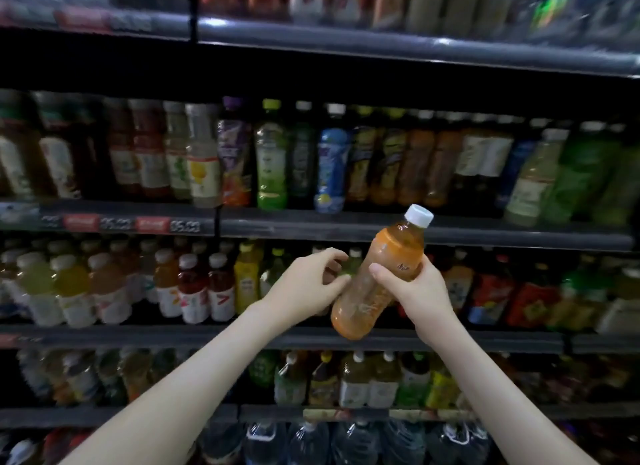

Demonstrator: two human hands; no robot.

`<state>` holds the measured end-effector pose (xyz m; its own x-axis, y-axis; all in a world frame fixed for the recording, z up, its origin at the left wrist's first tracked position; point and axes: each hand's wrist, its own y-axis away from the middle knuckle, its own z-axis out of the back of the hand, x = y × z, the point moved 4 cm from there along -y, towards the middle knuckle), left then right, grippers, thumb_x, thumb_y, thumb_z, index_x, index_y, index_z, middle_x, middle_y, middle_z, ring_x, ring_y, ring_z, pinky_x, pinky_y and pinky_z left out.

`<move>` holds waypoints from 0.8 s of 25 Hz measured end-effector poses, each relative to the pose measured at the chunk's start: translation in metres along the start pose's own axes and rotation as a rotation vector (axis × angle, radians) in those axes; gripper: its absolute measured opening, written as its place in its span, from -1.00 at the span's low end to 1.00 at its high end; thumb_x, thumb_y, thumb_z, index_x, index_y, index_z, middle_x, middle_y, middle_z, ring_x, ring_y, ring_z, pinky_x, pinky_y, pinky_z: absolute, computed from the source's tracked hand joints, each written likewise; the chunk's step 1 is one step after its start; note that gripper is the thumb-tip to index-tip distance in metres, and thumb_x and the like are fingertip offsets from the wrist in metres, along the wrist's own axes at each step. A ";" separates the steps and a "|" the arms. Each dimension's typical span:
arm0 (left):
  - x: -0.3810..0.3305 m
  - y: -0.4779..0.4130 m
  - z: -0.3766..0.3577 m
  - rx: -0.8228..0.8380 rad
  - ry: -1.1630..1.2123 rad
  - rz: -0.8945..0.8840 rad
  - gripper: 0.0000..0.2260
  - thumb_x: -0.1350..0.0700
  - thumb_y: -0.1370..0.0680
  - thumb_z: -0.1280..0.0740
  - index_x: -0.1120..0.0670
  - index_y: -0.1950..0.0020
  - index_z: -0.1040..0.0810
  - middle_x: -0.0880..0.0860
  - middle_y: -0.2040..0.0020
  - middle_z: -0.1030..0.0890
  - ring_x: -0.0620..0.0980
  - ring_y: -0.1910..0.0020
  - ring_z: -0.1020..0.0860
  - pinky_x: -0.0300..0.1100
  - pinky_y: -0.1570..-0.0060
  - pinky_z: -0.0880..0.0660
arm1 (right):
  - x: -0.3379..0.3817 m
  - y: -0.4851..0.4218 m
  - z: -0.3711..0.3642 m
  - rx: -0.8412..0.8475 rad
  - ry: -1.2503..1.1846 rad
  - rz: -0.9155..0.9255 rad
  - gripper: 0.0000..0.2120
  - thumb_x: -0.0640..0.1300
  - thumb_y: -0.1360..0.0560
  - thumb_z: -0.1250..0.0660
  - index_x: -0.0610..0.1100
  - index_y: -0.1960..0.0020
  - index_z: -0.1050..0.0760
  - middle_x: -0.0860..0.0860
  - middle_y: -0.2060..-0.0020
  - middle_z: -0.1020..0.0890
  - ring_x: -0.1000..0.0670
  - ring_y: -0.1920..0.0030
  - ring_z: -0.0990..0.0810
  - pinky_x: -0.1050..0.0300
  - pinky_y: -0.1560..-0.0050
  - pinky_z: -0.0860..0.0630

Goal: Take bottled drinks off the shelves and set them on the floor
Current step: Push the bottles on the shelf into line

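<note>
My right hand [414, 291] grips an orange-labelled bottle [370, 284] of amber drink with a white cap, held tilted in front of the shelves, cap up and to the right. My left hand [308, 284] is just left of that bottle, fingers curled, its fingertips touching the bottle's left side near the middle; I cannot tell if it grasps the bottle. Rows of bottled drinks [207, 288] stand on the shelf behind both hands.
Dark shelving fills the view. The upper shelf [346, 227] carries mixed juice and tea bottles, the shelf rail [173, 338] lies below my hands, larger bottles [356, 381] stand lower, and water bottles [311, 444] sit at the bottom. The floor is out of view.
</note>
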<state>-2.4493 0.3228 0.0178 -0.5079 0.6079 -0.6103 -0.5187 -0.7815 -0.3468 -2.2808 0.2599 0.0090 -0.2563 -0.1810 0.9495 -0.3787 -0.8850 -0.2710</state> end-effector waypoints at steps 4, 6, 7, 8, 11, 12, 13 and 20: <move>-0.024 -0.054 -0.015 -0.247 -0.055 -0.097 -0.60 0.01 -0.57 -0.27 -0.04 -0.41 -0.34 -0.06 -0.30 -0.45 -0.13 -0.19 -0.47 -0.28 -0.10 -0.40 | 0.016 -0.032 0.055 -0.199 -0.026 0.157 -0.55 -0.03 -0.36 -0.52 -0.01 -0.19 -0.47 0.11 0.01 -0.63 0.18 -0.01 -0.59 0.27 -0.02 -0.49; -0.027 -0.089 -0.021 -0.333 -0.070 -0.118 -0.58 0.02 -0.58 -0.25 -0.04 -0.44 -0.30 -0.09 -0.33 -0.39 -0.16 -0.19 -0.44 -0.33 -0.02 -0.35 | 0.024 -0.055 0.078 -0.320 -0.023 0.291 -0.56 -0.07 -0.37 -0.51 -0.03 -0.18 -0.45 0.14 0.04 -0.62 0.26 0.02 -0.58 0.43 0.04 -0.46; -0.028 -0.105 -0.024 -0.363 -0.072 -0.128 -0.57 0.03 -0.59 -0.25 -0.04 -0.45 -0.29 -0.09 -0.34 -0.38 -0.19 -0.14 -0.43 -0.35 0.02 -0.34 | 0.027 -0.069 0.086 -0.368 -0.014 0.357 -0.56 -0.09 -0.37 -0.51 -0.05 -0.18 -0.43 0.15 0.04 -0.61 0.29 0.03 -0.57 0.49 0.06 -0.43; -0.029 -0.121 -0.028 -0.391 -0.071 -0.150 -0.57 0.04 -0.59 -0.25 -0.04 -0.45 -0.28 -0.08 -0.34 -0.37 -0.22 -0.09 -0.42 -0.36 0.04 -0.33 | 0.029 -0.084 0.093 -0.407 0.007 0.414 -0.56 -0.10 -0.37 -0.51 -0.07 -0.17 -0.42 0.15 0.04 -0.59 0.30 0.03 -0.56 0.52 0.07 -0.41; -0.039 -0.166 -0.040 -0.401 -0.070 -0.256 -0.53 0.04 -0.58 -0.27 -0.04 -0.47 -0.25 -0.06 -0.36 -0.36 -0.14 -0.22 -0.41 -0.38 -0.07 -0.32 | 0.035 -0.139 0.104 -0.437 0.074 0.474 -0.54 -0.09 -0.36 -0.52 -0.06 -0.17 -0.41 0.19 0.04 -0.57 0.35 0.04 -0.53 0.53 0.04 -0.40; -0.045 -0.182 -0.045 -0.366 -0.076 -0.290 -0.48 0.01 -0.57 -0.29 -0.06 -0.49 -0.21 -0.04 -0.38 -0.35 -0.11 -0.30 -0.37 -0.37 -0.12 -0.30 | 0.037 -0.158 0.104 -0.415 0.075 0.461 -0.53 -0.08 -0.35 -0.53 -0.03 -0.18 -0.41 0.21 0.04 -0.57 0.36 0.03 -0.53 0.51 0.03 -0.42; -0.049 -0.197 -0.051 -0.321 -0.079 -0.305 -0.43 -0.02 -0.55 -0.31 -0.07 -0.51 -0.16 -0.03 -0.40 -0.33 -0.08 -0.34 -0.35 -0.35 -0.16 -0.30 | 0.037 -0.176 0.102 -0.378 0.071 0.430 -0.52 -0.05 -0.35 -0.53 -0.01 -0.19 -0.42 0.22 0.04 -0.58 0.35 0.03 -0.54 0.49 0.04 -0.43; -0.054 -0.269 -0.076 -0.152 0.016 -0.033 -0.38 -0.12 -0.47 -0.36 0.03 -0.42 -0.17 0.08 -0.20 -0.53 0.07 -0.09 -0.56 -0.03 -0.04 -0.53 | 0.021 -0.261 0.080 -0.161 0.146 0.223 -0.50 0.08 -0.31 -0.55 -0.03 -0.17 -0.49 0.16 0.06 -0.61 0.16 0.02 -0.58 0.39 0.11 -0.46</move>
<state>-2.2299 0.4897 0.0894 -0.4805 0.6325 -0.6074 -0.4240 -0.7739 -0.4704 -2.1161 0.4529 0.1119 -0.4695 -0.2892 0.8342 -0.4318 -0.7489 -0.5027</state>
